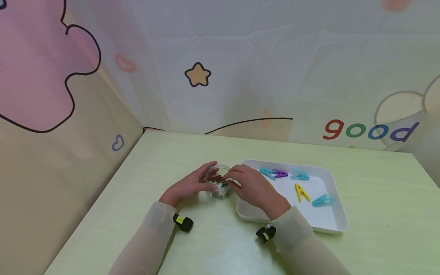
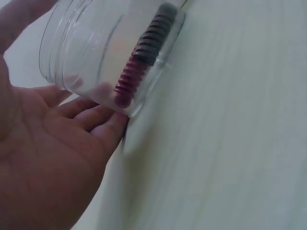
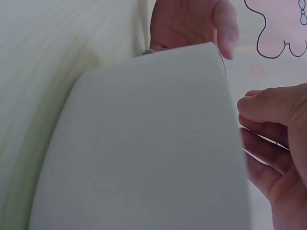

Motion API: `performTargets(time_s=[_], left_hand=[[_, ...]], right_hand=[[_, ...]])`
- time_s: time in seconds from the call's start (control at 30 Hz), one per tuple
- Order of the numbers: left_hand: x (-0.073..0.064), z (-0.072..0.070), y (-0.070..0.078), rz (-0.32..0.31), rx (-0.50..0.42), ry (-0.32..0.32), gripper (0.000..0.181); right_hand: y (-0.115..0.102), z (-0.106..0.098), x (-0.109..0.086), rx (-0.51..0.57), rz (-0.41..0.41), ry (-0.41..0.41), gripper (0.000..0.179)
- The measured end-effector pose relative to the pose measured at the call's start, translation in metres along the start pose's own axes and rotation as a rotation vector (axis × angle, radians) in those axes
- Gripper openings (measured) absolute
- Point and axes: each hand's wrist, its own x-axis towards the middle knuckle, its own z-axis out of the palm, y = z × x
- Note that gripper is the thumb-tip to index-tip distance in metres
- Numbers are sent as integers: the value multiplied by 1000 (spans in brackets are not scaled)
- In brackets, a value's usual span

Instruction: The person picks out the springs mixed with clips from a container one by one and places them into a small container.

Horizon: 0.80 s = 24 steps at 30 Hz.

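A clear plastic jar [image 1: 220,192] is tipped, its mouth toward my right hand. My left hand [image 1: 192,183] holds it, thumb and fingers curved round its sides. Inside lie small ribbed pieces that look like coils, some red [image 2: 128,81] and some dark [image 2: 156,36]. My right hand [image 1: 252,187] is bent at the jar's mouth, thumb near the bent fingers; whether it pinches something is hidden. In the right wrist view the white tray [image 3: 144,143] covers the jar and part of that hand [image 3: 273,139].
The white tray stands right of the jar, under my right forearm. On it lie several clothespins: blue [image 1: 300,175], yellow [image 1: 301,192] and purple [image 1: 280,173]. A printed cloth [image 1: 240,76] hangs behind the pale green table [image 1: 172,152].
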Motion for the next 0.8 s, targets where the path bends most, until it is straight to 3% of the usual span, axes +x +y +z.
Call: performTargets(time_s=[0.1, 0.3, 0.57, 0.8], left_hand=[[-5, 1, 10, 4, -23, -19, 72], [-4, 0, 6, 43, -23, 3, 72], [-2, 2, 9, 3, 166, 120, 74], [-2, 5, 15, -35, 255, 165, 75]], right_hand=[[2, -2, -2, 2, 22, -3, 23], [6, -4, -7, 12, 43, 32, 30], [12, -12, -16, -13, 130, 28, 48], [18, -20, -23, -16, 208, -14, 56]])
